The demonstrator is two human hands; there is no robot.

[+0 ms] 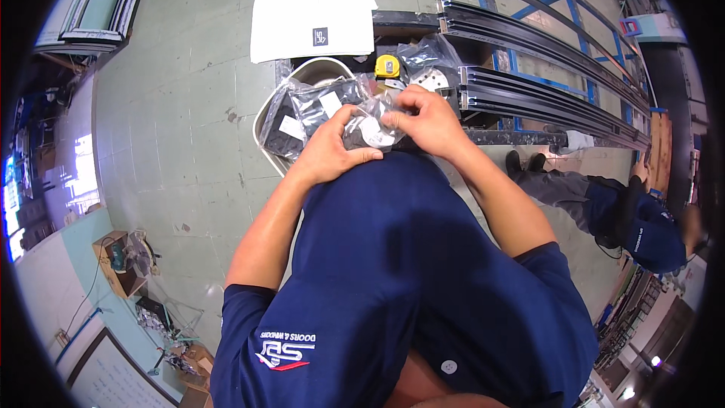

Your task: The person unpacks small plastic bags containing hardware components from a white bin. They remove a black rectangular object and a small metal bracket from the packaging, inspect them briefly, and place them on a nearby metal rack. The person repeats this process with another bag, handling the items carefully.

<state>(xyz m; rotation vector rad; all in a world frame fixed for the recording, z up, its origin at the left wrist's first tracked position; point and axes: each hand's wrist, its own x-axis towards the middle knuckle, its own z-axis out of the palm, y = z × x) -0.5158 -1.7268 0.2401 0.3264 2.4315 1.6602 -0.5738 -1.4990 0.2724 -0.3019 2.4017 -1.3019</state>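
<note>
In front of my body, both hands are on a small clear plastic bag with a white label or part inside. My left hand holds its left side, thumb stretched along the near edge. The fingers of my right hand are closed on its upper right part. Under and beside the left hand, larger clear bags of black parts with white labels sit in a white bin. A yellow tape measure lies just beyond the hands. A white piece with dark holes is beside it.
A white sheet drapes over the far end. Long black profiles rest on a blue rack to the right. Another person stands at the far right. Framed panels stand far left; a fan is at the lower left.
</note>
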